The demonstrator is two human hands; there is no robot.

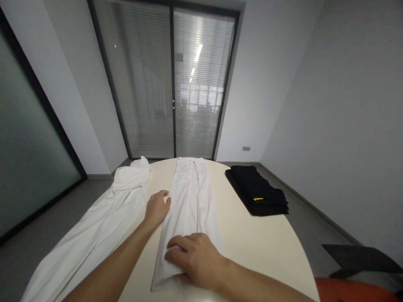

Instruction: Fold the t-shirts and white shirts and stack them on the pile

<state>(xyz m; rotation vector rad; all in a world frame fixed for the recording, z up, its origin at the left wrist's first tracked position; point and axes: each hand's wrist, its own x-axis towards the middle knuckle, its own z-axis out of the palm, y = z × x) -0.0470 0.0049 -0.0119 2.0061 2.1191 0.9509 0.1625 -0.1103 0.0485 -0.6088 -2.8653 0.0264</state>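
White trousers [185,201], as they look, lie in a long folded strip down the middle of the table, with a crease running along them. At their left edge, my left hand [158,207] touches the cloth with thumb and forefinger apart. My right hand [200,258] is over the near end, its fingers loosely bent and spread, some fingertips hidden underneath. Neither hand visibly grips anything. More white cloth [103,220], long and rumpled with its far part folded over, hangs along the table's left side.
A stack of folded black clothes [256,188] with a small yellow mark sits at the right of the round cream table [261,239]. An orange chair seat [352,289] with a black armrest [362,258] is at the lower right. Beyond the table are glass panels with blinds [151,84].
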